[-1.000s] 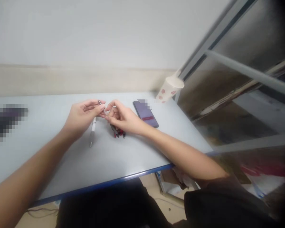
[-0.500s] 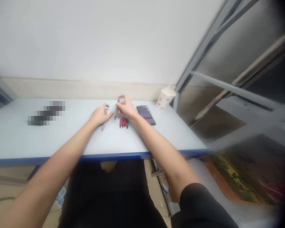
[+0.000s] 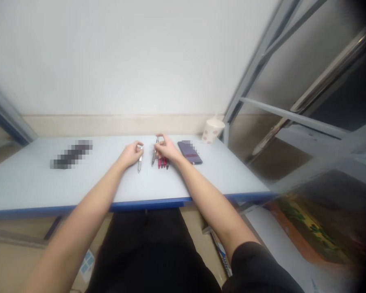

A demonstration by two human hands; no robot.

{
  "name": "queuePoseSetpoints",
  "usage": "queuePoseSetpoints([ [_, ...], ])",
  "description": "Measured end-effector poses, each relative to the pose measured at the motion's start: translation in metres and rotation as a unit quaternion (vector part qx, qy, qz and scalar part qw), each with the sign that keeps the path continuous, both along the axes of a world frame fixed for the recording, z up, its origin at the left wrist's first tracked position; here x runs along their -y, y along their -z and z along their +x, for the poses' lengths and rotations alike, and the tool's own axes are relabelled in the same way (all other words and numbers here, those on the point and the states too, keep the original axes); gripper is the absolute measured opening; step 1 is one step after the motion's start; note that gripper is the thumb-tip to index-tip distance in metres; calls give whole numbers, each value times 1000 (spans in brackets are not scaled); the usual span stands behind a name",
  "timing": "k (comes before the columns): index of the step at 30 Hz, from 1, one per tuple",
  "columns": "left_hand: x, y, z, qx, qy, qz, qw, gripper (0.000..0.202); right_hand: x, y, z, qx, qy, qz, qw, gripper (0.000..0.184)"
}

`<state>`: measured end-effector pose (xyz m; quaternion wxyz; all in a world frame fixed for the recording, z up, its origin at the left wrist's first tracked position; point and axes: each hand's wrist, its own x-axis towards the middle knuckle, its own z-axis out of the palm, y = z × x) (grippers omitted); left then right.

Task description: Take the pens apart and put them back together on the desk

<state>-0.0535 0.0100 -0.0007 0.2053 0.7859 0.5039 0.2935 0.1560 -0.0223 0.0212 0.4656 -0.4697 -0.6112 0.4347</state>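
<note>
My left hand rests on the pale table with its fingers curled round the top of a white and grey pen that lies pointing toward me. My right hand pinches the upper end of a dark grey pen, whose tip touches the table. Just right of that pen, a few red and dark pens lie side by side under my right hand.
A dark phone lies right of my right hand. A paper cup with red spots stands at the table's far right corner, beside a grey metal frame. A blurred dark object lies at the far left. The table's front edge is blue.
My hands have parted: one second ago both held one pen together. Now the left is on the white pen and the right holds the dark one. The view has pulled back.
</note>
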Motion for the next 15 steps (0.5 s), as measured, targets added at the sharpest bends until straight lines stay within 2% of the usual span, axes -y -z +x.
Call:
queuePoseSetpoints([
  [3, 1, -8, 4, -2, 5, 9, 1000, 38, -3, 1, -1, -2, -4, 7, 1000, 33],
  [6, 14, -29, 8, 1, -18, 34, 999, 38, -7, 2, 0, -10, 5, 13, 1000, 26],
  [8, 44, -42, 7, 17, -45, 67, 997, 39, -9, 3, 2, -14, 12, 15, 1000, 30],
  [10, 93, -40, -2, 69, -82, 122, 987, 37, -9, 3, 2, -14, 16, 16, 1000, 36],
  [11, 124, -30, -10, 97, -92, 138, 981, 34, -8, 3, 2, -14, 15, 17, 1000, 37],
  [12, 157, -14, -20, 109, -99, 144, 979, 30, -8, 3, 2, -12, 14, 19, 1000, 36],
  [13, 190, 7, -31, 100, -84, 141, 981, 25, -8, 2, 2, -10, 13, 21, 1000, 33],
  [15, 253, 59, -56, 62, -21, 119, 991, 20, -7, 1, 0, -6, 17, 26, 999, 30],
])
